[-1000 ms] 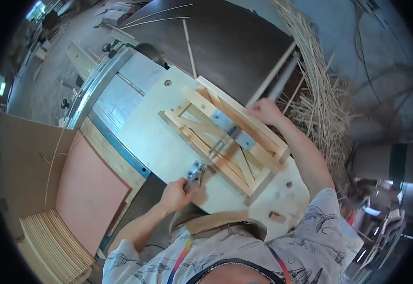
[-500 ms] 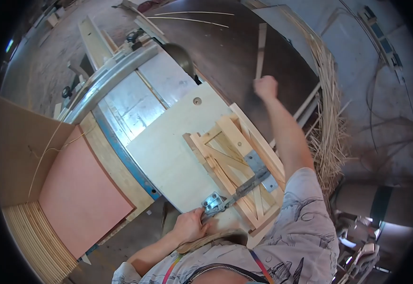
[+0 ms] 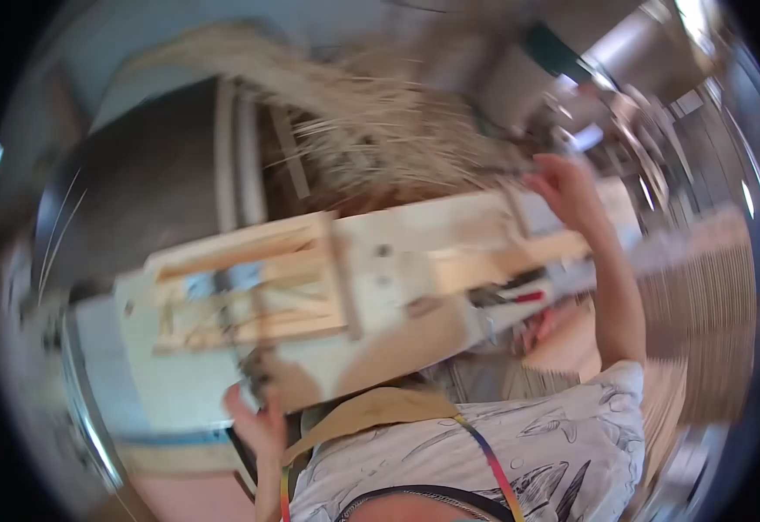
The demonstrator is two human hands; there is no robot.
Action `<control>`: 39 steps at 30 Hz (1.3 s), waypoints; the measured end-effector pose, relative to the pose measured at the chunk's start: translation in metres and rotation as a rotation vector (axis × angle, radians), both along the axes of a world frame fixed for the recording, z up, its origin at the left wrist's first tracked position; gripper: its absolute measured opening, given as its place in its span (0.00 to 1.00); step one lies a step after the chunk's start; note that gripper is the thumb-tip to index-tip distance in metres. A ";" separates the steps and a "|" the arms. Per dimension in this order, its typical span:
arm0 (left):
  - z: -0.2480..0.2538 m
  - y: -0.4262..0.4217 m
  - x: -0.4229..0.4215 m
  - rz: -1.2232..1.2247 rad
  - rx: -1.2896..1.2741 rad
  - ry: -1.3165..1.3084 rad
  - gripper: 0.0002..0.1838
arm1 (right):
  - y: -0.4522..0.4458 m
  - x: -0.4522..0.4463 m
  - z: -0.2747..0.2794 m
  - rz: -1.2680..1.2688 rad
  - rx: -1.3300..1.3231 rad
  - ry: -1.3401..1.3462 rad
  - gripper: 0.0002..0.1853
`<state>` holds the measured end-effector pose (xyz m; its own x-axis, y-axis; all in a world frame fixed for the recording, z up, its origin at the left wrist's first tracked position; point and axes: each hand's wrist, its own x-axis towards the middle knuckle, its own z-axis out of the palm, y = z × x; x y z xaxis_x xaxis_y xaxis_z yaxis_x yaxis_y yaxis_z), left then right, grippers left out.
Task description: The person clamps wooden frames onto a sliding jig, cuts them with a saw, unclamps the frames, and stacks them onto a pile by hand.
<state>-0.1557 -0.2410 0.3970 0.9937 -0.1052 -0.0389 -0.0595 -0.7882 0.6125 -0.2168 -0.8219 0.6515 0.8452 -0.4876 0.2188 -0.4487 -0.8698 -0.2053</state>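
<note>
Motion blur smears the whole head view. My left hand is low at the left, thumb and fingers apart around the near end of a metal toggle clamp; any contact is too blurred to confirm. The clamp's bar reaches over a light wooden frame of strips and a diagonal piece, set on a pale board. Bent at the elbow, my right arm holds my right hand above the right part of the bench. Its fingers look loosely parted, and no object shows in them.
Thin wood offcuts are heaped behind the bench. A dark tabletop lies at the far left. To the right are a wooden piece, a red-handled tool and stacked panels. A pink sheet is at the lower left.
The view has swung round to the right. My right hand has left the wood strip on the dark tabletop and moved to the bench's other end. My left hand stays by the clamp, fingers now apart.
</note>
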 end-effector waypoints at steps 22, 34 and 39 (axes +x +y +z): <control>0.160 -0.290 -0.042 -1.153 -0.729 -0.274 0.13 | 0.125 -0.533 -0.112 -0.756 -0.523 -0.113 0.11; 0.286 -0.340 0.047 -1.241 -1.327 1.165 0.31 | 0.197 -0.213 0.063 0.132 -0.955 -0.352 0.15; 0.252 -0.331 0.134 -0.792 -1.303 0.791 0.25 | 0.184 -0.125 0.012 0.417 -0.800 -0.563 0.19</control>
